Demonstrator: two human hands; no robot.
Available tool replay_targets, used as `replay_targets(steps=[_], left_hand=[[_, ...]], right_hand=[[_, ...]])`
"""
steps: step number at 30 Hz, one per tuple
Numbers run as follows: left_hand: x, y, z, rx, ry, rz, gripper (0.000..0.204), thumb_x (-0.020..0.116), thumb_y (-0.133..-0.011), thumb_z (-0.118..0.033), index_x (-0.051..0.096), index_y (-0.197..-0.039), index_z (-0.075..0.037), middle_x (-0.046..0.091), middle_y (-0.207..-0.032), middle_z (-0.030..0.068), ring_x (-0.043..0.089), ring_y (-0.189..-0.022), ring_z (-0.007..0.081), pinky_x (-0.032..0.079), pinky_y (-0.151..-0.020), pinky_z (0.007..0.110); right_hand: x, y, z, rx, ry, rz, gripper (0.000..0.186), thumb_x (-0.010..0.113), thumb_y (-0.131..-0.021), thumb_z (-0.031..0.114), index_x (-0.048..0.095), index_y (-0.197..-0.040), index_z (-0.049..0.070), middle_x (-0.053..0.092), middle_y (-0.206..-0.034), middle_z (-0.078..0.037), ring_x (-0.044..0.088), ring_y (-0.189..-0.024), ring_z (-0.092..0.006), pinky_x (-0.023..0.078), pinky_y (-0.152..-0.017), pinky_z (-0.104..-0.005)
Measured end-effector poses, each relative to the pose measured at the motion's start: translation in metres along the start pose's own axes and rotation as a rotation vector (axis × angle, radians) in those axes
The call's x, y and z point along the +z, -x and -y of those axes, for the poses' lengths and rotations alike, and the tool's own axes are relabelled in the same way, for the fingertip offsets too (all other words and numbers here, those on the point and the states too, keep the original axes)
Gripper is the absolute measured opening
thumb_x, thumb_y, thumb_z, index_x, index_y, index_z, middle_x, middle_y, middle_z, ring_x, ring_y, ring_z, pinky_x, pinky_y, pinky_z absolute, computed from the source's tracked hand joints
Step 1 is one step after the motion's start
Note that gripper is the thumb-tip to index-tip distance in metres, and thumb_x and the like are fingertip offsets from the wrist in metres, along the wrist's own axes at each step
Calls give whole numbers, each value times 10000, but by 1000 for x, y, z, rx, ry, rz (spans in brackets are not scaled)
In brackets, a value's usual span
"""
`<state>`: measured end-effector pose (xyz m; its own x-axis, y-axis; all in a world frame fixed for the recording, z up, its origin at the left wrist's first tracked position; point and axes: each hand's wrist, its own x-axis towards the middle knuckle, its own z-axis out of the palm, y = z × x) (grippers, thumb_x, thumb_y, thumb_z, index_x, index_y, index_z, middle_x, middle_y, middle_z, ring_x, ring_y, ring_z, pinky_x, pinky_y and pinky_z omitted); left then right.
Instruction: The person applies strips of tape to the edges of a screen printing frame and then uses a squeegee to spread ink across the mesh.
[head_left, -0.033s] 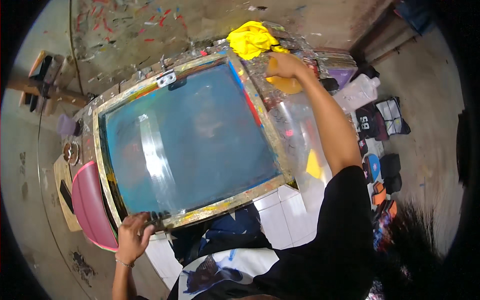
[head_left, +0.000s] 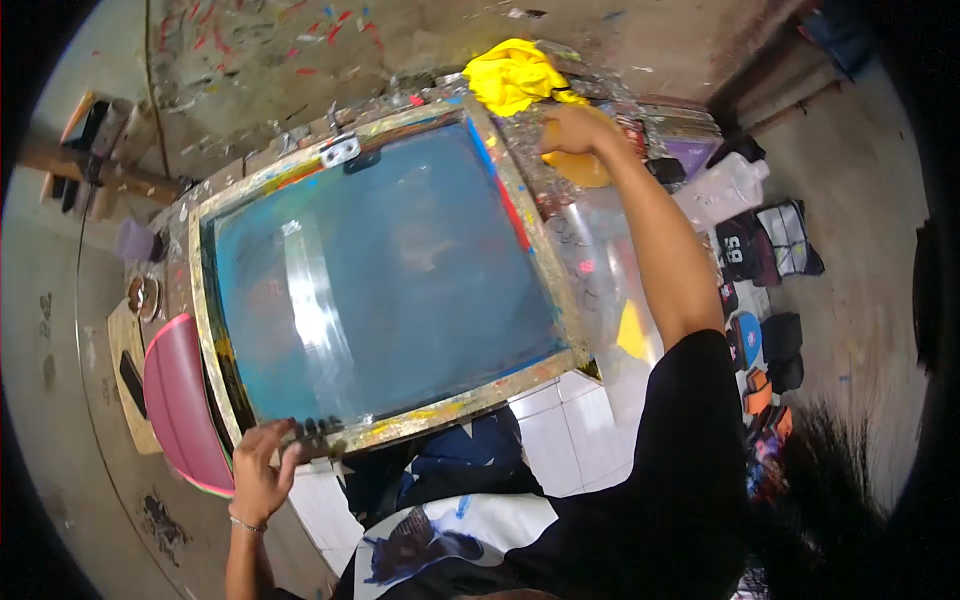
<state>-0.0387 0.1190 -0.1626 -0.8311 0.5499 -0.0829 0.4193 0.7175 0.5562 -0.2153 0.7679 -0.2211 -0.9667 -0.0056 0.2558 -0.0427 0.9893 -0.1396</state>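
Observation:
A screen-printing frame [head_left: 575, 340] with paint-stained wooden edges and blue-grey mesh lies on a cluttered work surface, a silver metal fitting [head_left: 340, 150] on its far edge. My left hand [head_left: 262, 470] grips the near-left corner, beside a dark clamp-like piece [head_left: 315, 438] partly under the fingers. My right hand [head_left: 572, 128] is beyond the frame's right side, fingers curled onto a round orange piece [head_left: 580, 172], whose grip is partly hidden. A crumpled yellow cloth [head_left: 510, 75] lies just beyond that hand. A clear sheet [head_left: 590, 250] lies beside the frame's right edge.
A pink curved board [head_left: 185, 400], wooden board [head_left: 135, 420] and purple cup [head_left: 138, 238] are at the left. A translucent jug [head_left: 720, 195] and folded garments [head_left: 785, 240] are at the right. Below the frame show white floor tiles [head_left: 590, 440] and my lap.
The view has shifted very slightly. Both hands hold practically the same positions on the frame corner and the orange piece.

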Motion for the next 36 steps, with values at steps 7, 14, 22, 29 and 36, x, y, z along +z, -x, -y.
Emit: replay_targets(steps=[7,14,22,29,36], left_hand=[[-1,-16,-40,116,57,-59,246,735,-830,-51,695,-1065,11,716,-1004,168,672,-915,339,526,-801,400],[7,-91,-120,560,324,-333,381,811,-793,-120,691,-1137,-6,714,-1091,169,687,-987,330,545,-858,387],[41,-91,-209,604,758,-464,665,866,-744,-243,620,-1326,-35,629,-1352,151,516,-1353,331,326,-1172,484],[96,36,-148,378,693,-47,356,715,-886,-97,689,-1230,-12,654,-1312,144,483,-1378,347,281,-1193,534],[111,61,-129,305,555,-171,244,678,-915,-73,725,-1147,-10,700,-1221,153,547,-1316,356,344,-1161,525]], right_hand=[[-4,6,7,331,-75,186,287,792,-770,298,792,-973,95,754,-963,-148,721,-889,-296,547,-820,-394],[-167,53,89,263,-837,-185,243,754,-879,159,751,-1060,-4,709,-836,-36,633,-770,-89,513,-683,-275],[-192,236,289,297,-1144,194,170,696,-914,62,741,-1041,-41,744,-978,-90,677,-894,-123,536,-809,-269],[-102,368,377,499,-1537,47,199,601,-989,31,696,-1130,-72,717,-1000,-81,640,-872,-105,512,-778,-243],[-79,399,425,494,-1826,107,708,771,-865,95,373,-1442,-8,613,-1257,-130,620,-1069,-168,507,-901,-301]])
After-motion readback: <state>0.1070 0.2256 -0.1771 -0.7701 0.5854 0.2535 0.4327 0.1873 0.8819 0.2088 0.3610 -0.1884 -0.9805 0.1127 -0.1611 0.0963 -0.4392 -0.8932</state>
